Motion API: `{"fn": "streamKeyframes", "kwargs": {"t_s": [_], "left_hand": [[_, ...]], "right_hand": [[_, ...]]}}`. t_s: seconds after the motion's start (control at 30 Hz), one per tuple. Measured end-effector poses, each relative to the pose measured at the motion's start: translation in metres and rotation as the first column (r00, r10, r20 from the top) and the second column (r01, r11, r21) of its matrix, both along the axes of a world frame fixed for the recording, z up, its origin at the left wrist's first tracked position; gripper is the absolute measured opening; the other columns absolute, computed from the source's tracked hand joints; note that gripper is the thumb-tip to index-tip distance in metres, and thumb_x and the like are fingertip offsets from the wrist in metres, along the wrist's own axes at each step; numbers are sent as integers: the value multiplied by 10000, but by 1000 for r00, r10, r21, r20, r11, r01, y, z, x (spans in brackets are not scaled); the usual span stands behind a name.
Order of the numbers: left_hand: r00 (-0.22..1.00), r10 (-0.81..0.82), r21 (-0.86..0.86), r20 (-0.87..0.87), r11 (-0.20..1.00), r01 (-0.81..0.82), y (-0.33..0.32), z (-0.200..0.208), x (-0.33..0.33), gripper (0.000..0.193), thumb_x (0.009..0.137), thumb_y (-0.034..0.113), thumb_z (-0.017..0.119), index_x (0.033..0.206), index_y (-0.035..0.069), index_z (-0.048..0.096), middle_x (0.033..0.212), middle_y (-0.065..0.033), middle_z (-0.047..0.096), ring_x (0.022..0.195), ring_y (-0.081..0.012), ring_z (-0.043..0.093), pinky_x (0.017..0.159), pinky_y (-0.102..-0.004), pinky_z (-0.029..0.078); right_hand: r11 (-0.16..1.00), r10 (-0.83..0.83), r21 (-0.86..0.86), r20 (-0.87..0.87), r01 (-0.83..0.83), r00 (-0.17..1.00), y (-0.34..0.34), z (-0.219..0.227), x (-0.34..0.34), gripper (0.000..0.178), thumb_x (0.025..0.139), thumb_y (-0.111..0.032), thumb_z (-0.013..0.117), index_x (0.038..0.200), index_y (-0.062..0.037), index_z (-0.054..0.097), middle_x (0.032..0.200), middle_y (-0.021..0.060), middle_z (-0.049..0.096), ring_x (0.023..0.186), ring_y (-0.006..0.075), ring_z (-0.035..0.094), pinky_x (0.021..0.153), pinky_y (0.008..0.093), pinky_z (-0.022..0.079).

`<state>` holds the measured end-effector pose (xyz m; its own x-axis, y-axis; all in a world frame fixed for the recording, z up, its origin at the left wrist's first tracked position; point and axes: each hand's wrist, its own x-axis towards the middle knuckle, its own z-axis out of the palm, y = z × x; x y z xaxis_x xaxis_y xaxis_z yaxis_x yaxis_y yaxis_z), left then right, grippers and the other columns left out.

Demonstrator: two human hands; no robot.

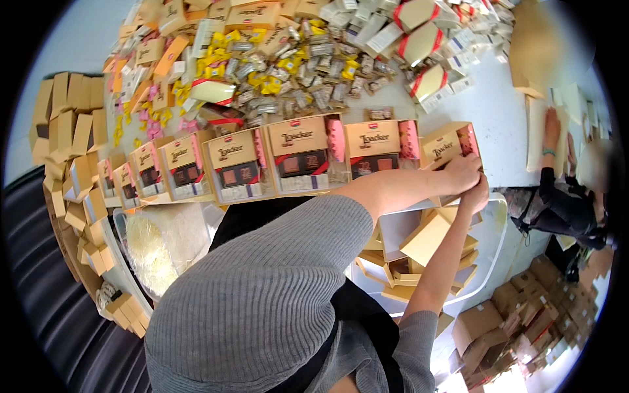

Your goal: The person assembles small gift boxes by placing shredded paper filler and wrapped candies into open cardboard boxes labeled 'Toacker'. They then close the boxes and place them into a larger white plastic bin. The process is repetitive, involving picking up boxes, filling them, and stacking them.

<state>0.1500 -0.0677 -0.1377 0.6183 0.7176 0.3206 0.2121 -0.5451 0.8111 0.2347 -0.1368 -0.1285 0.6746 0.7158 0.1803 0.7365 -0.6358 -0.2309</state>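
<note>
Both hands are together at the near right part of the last open tan gift box (442, 147), at the right end of a row. My left hand (462, 173) reaches across with fingers curled down inside the box; what they hold is hidden. My right hand (475, 195) is closed at the box's near right edge, fingers partly covered. A pink packet (467, 140) stands at that box's right side. The neighbouring open box (373, 139) holds a dark chocolate package (374, 166) and another pink packet (409, 139).
More filled boxes (299, 137) line the table edge leftward. Behind lie heaped wrapped sweets (308, 69) and cartons (422, 42). A clear bin (501, 226) with empty tan boxes (429, 236) stands below my arms. Tan boxes (82, 131) are stacked at left. Another person's arm (550, 134) is at right.
</note>
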Motion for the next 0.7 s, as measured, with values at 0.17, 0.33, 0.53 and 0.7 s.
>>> {"fn": "streamKeyframes", "kwargs": {"t_s": [0.17,0.33,0.53,0.7], "left_hand": [[997,-73,101,36,993,69,32,87,-123,175,812,157,547,902,71,671,957,-88,587,911,-228,572,714,-358,495],[830,456,381,-321,865,-328,136,89,-394,252,678,87,651,928,77,670,957,-125,609,908,-300,571,750,-401,487],[410,434,415,-802,899,-140,136,75,-623,598,685,195,751,1242,209,535,1198,10,548,1182,-229,458,934,-510,391],[477,417,393,-774,906,-156,157,67,-654,601,691,211,747,1242,176,508,1189,-29,545,1154,-236,480,944,-447,391]], "right_hand": [[989,-26,-145,16,28,1000,8,24,-13,198,858,-317,559,979,-224,686,872,90,679,750,320,636,620,426,485],[998,20,-53,55,-17,998,-15,41,-16,280,852,-237,598,1119,-179,658,948,98,688,777,283,661,638,408,508],[953,225,218,-47,-210,973,40,76,-112,333,853,-122,618,1185,-107,608,979,79,680,775,203,658,679,327,537],[687,725,374,-288,-623,626,126,100,-293,307,828,-18,603,1128,-83,606,1156,101,617,840,199,656,710,289,541]]}}
